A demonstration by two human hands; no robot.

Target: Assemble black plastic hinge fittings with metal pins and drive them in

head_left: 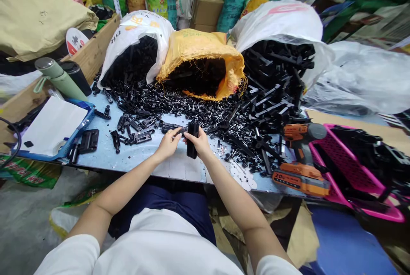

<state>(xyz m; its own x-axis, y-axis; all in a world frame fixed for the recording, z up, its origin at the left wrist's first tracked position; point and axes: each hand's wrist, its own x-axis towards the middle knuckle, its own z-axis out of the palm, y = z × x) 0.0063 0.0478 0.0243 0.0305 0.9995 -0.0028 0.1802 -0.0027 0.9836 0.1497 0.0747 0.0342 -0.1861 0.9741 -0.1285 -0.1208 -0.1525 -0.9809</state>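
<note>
My right hand (201, 141) is closed around a black plastic bracket (192, 136), held upright over the light blue table (134, 159). My left hand (167, 143) pinches a small black part (175, 128) against the bracket's left side. Both hands meet near the table's front edge. Just beyond them lies a wide heap of black plastic parts (205, 108).
Three open sacks spill black parts at the back: white (137, 40), yellow (201, 53), white (278, 31). An orange cordless drill (301, 159) lies at right beside a pink basket (352, 172). A blue tray with white paper (53, 127), a green bottle (59, 78) and a black cup (77, 76) stand left.
</note>
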